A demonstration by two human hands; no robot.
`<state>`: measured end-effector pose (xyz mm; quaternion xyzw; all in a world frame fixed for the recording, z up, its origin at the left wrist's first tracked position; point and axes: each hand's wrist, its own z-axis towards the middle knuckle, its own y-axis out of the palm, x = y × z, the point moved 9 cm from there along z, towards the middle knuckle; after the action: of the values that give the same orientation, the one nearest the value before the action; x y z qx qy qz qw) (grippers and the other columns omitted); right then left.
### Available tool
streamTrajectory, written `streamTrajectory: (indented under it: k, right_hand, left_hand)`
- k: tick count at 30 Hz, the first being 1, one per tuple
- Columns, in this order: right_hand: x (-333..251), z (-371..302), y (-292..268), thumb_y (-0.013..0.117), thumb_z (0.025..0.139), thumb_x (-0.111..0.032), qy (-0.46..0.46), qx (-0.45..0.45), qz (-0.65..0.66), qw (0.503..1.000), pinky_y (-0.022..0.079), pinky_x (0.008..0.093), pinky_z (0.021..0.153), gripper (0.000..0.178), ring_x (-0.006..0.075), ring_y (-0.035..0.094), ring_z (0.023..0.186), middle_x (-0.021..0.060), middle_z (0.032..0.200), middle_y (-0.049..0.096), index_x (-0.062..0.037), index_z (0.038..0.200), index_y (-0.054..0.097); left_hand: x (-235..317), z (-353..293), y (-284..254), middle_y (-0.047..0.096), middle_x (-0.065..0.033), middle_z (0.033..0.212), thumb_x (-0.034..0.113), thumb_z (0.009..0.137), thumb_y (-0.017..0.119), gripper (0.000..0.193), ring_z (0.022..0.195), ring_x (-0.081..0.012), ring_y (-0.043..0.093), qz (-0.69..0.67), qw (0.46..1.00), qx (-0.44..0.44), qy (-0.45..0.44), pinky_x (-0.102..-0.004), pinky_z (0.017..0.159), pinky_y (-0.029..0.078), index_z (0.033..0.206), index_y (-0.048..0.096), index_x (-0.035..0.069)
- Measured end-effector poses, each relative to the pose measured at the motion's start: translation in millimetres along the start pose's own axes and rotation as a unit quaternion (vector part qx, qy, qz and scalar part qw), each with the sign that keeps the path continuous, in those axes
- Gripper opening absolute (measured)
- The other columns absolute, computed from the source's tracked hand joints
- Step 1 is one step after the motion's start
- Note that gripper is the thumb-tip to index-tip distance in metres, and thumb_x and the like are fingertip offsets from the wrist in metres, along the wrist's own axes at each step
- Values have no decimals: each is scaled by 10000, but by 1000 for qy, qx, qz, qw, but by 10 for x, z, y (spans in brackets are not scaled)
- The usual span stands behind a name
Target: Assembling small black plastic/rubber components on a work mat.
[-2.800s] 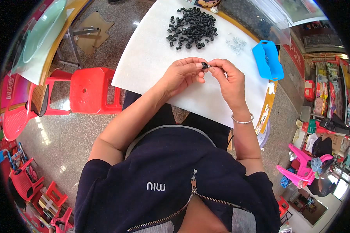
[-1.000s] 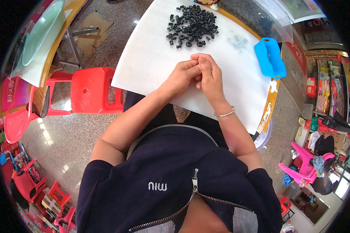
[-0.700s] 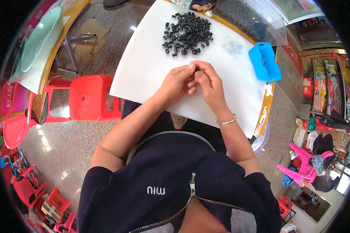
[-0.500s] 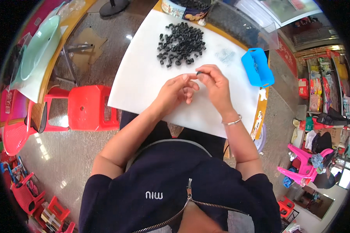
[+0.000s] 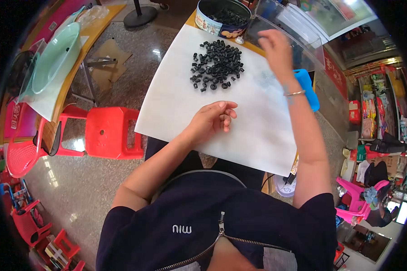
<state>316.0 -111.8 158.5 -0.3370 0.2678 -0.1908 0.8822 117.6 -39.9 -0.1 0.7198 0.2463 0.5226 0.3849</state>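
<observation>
My left hand point(image 5: 211, 119) hovers over the near part of a white tabletop point(image 5: 167, 99). Its fingers are loosely bent and apart, with nothing visible in them. My right hand point(image 5: 278, 50), a bangle on its wrist, is raised over the table's far right side, beside a clear plastic box point(image 5: 303, 50). The fingers of this hand are apart and slightly blurred; I see no part between them. A pile of small black ring-shaped parts point(image 5: 221, 61) lies on the white surface, beyond my left hand. My right forearm partly covers a blue plastic basket point(image 5: 308, 88).
A round printed tin point(image 5: 207, 23) with black parts inside stands at the far edge, near a small white object point(image 5: 239, 40). Red stools point(image 5: 105, 131) stand at the left, by another table with a pale green basin point(image 5: 56, 58). A pink chair point(image 5: 355, 196) is at the right.
My right hand has left my left hand and swung far and right toward the clear box. The small black part at its fingertips is no longer visible. My left hand stays near its place.
</observation>
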Motion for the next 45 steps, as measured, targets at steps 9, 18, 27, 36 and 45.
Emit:
streamTrajectory:
  k: [9,18,27,36,45]
  right_hand:
    - [-574,-698,1016,601,845,-146,-68,-162,69,982,361,386,998,288,294,480,1162,111,1250,545,-77,1125,617]
    - [-878,-1204,650,611,793,-103,-111,-143,19,983,357,409,1016,301,293,484,1163,100,1243,550,-75,1092,632]
    - [-531,-1397,164,628,768,-25,65,-9,108,992,435,358,866,152,264,536,983,77,1049,618,-66,907,674]
    - [-585,-1469,218,702,719,-125,37,-44,78,995,379,346,770,98,218,521,847,21,843,593,-107,804,656]
    - [-765,-1482,323,708,698,-137,-16,-55,41,998,363,352,748,188,209,505,861,17,867,548,-123,868,629]
  left_hand:
    - [-22,5,36,558,-66,902,249,969,467,333,698,-100,520,4,1000,-11,-11,-247,635,480,1136,504,-38]
    - [-22,21,32,569,-64,884,224,965,469,310,661,-112,540,0,1000,2,-1,-251,620,482,1127,511,-38]
    - [34,19,0,577,-79,908,195,966,460,291,709,-114,547,21,999,22,29,-248,628,480,1122,520,-43]
    - [57,-45,-133,569,-89,905,111,946,471,225,711,-130,546,28,989,103,105,-270,627,478,1108,524,-35]
    - [76,-72,-195,572,-88,905,102,944,480,205,718,-135,547,28,974,142,172,-278,632,486,1101,526,-23]
